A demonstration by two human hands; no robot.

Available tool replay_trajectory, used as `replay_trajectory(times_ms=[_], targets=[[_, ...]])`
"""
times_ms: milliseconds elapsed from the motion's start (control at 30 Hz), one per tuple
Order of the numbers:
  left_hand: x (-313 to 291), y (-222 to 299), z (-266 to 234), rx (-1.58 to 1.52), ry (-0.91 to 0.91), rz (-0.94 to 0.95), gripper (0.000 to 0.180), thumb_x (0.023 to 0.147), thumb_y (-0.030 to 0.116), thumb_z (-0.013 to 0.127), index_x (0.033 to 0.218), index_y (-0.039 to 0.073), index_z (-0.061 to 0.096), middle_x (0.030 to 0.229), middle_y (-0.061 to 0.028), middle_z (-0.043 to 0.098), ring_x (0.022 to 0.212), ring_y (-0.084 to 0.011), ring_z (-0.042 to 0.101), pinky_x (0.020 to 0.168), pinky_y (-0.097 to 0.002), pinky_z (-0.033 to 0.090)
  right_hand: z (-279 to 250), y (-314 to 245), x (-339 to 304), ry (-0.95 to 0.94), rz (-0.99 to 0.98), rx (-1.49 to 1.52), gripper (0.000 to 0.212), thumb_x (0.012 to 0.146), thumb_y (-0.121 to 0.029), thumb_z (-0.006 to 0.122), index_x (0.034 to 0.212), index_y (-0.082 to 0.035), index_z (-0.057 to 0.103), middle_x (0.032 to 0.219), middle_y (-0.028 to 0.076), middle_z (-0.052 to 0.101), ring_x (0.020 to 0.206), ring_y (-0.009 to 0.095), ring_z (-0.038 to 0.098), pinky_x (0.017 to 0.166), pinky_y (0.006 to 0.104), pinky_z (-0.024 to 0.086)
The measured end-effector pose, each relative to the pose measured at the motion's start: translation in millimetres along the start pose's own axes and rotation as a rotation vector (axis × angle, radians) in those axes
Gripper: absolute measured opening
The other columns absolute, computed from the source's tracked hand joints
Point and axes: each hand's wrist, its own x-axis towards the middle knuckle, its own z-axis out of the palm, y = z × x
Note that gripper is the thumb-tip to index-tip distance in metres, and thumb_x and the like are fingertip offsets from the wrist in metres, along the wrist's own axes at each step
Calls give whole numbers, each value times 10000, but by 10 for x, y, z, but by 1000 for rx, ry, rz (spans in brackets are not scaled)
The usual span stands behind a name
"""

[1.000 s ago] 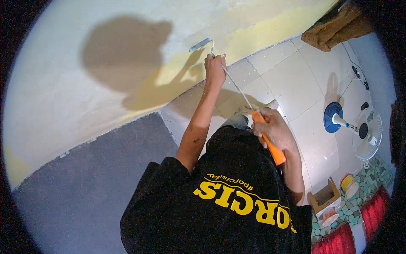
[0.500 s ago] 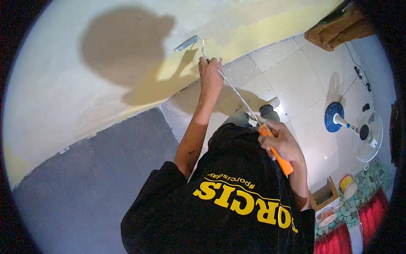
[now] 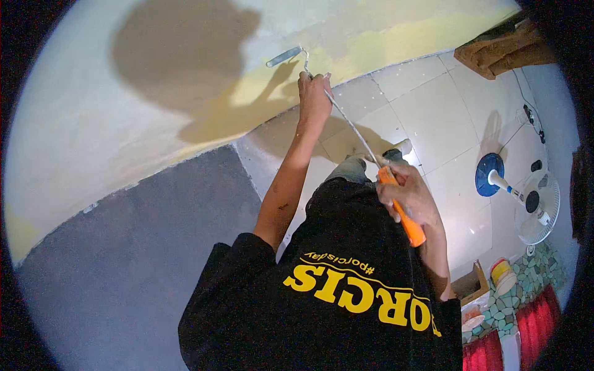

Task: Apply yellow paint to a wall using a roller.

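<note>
A long paint roller runs from the wall down toward my body, and both my hands hold it. Its narrow grey roller head (image 3: 284, 57) lies against or close to the pale, yellow-patched wall (image 3: 346, 59); I cannot tell if it touches. My left hand (image 3: 314, 96) is closed round the thin metal rod (image 3: 354, 131) just below the bent part of the frame. Lower down, my right hand (image 3: 413, 193) wraps the orange handle (image 3: 405, 216) in front of my black shirt. My shadow falls across the wall beside the roller.
Pale floor tiles (image 3: 433, 117) lie right of my feet, a dark grey surface (image 3: 142, 241) at left. A standing fan (image 3: 535, 204) with a blue base is at right. Brown cloth (image 3: 507, 49) is at upper right, an open box (image 3: 471, 283) and red cloth (image 3: 538, 318) at lower right.
The roller head and my left hand have shifted slightly up and to the right in view. My right hand keeps its hold on the handle, nearly in place.
</note>
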Motion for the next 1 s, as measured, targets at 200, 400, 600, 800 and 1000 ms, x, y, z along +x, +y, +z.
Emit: replay_trajectory(times_ms=[200, 400, 600, 800, 1000], targets=[[11, -9, -6, -88, 2, -77, 309, 930, 120, 552, 680, -43, 634, 862, -283, 524, 881, -407, 502, 819, -497, 406, 90, -32, 104, -35, 107, 11, 82, 834, -29, 620, 884, 14, 571, 629, 24, 528, 424, 97, 508, 363, 237, 388], [2, -85, 32, -20, -35, -8, 260, 937, 118, 546, 781, -59, 653, 931, -297, 545, 879, -416, 513, 815, -506, 418, 68, -9, 190, -51, 26, 22, 307, 846, -25, 598, 1151, 12, 605, 643, 10, 512, 425, 92, 482, 371, 239, 381], [-152, -90, 229, -80, -4, -17, 250, 917, 148, 593, 795, -63, 652, 938, -310, 548, 897, -434, 535, 829, -525, 430, 10, 165, 89, 17, 127, -26, 521, 845, -13, 581, 1363, -22, 527, 645, 1, 503, 430, 90, 468, 375, 232, 394], [33, 68, 581, -13, -14, 37, 268, 911, 186, 606, 816, -58, 665, 912, -298, 554, 907, -445, 559, 822, -516, 459, -43, 124, 18, 124, 57, 7, 418, 774, 18, 581, 1191, 40, 557, 659, 27, 508, 414, 101, 451, 350, 215, 388], [405, 202, 462, 62, -32, 17, 283, 910, 191, 606, 780, -52, 673, 879, -272, 571, 873, -416, 573, 784, -511, 463, -50, -248, 173, 88, -12, -80, 406, 755, 12, 572, 1158, 64, 571, 651, 35, 515, 420, 101, 450, 356, 221, 383]])
